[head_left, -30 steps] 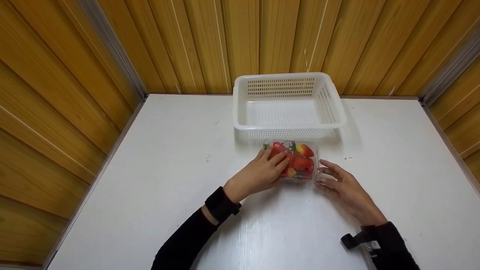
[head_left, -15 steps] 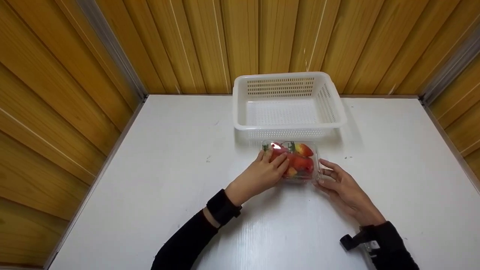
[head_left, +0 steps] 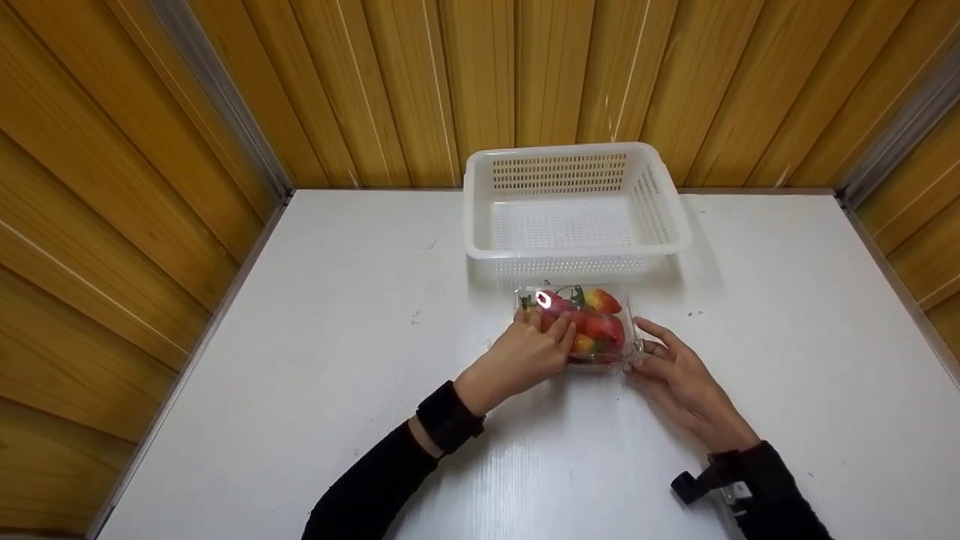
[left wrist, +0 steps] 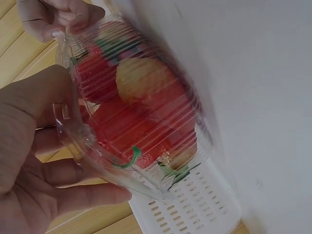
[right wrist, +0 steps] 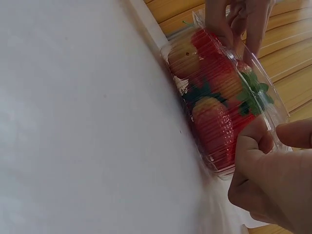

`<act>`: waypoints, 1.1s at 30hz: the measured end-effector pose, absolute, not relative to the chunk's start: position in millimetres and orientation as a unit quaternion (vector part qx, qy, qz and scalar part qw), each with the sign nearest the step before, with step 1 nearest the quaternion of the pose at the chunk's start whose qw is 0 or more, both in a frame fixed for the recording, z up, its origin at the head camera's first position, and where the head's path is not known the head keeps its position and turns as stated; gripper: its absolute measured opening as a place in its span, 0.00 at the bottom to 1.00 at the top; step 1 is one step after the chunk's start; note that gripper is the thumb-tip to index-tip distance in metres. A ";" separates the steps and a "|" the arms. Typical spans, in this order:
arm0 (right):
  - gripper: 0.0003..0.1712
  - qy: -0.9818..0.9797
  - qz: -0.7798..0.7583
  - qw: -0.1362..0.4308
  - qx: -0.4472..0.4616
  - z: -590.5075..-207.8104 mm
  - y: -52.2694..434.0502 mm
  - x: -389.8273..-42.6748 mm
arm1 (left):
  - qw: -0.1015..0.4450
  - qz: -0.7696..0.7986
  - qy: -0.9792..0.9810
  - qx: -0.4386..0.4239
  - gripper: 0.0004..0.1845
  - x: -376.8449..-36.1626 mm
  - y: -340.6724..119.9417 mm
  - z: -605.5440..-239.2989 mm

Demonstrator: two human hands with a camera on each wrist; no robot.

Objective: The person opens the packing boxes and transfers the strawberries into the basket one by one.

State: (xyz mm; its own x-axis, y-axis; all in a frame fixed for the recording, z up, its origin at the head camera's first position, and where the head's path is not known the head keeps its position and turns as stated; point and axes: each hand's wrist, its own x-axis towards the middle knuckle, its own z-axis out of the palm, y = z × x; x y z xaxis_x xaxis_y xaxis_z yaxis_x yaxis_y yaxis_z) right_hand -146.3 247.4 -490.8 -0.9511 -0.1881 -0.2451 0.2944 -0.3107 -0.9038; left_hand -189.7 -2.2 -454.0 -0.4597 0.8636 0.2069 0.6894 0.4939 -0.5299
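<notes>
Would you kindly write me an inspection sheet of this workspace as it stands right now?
Surface: white table, a few small dark specks on it.
Job's things: clear plastic box of red strawberries, lid on, lying on the table just in front of the white basket, which holds nothing visible.
Clutter: nothing seen.
Hands: left hand rests on the box's lid and left side; right hand pinches the box's right edge tab.
Cables: nothing seen; a dark strap sits on the left wrist.
Surroundings: wood-panelled walls on three sides, metal strips in the corners.
</notes>
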 end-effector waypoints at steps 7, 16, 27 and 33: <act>0.39 0.559 -0.814 0.146 0.052 -492.6 247.8 -146.8 | 0.280 0.189 -0.815 -0.471 0.14 -189.2 -5.9 -453.7; 0.39 0.536 -0.828 0.157 0.052 -492.7 249.0 -148.0 | 0.299 0.183 -0.804 -0.481 0.12 -190.7 -6.5 -451.8; 0.38 0.580 -0.798 0.157 0.049 -490.1 249.4 -146.6 | 0.328 0.102 -0.818 -0.461 0.08 -189.8 -9.2 -440.9; 0.24 0.540 -0.803 0.239 0.077 -482.8 253.9 -143.0 | 0.355 0.044 -0.832 -0.424 0.11 -189.7 -7.5 -438.9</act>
State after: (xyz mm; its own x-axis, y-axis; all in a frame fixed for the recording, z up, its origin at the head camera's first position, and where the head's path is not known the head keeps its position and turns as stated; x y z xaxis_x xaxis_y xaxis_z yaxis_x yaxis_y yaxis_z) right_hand -143.0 253.9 -482.8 -0.8740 -0.3007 -0.3817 0.4669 -0.3025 -0.8309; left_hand -189.7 -7.5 -438.9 -0.3895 0.7360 0.5538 0.6742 0.6374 -0.3730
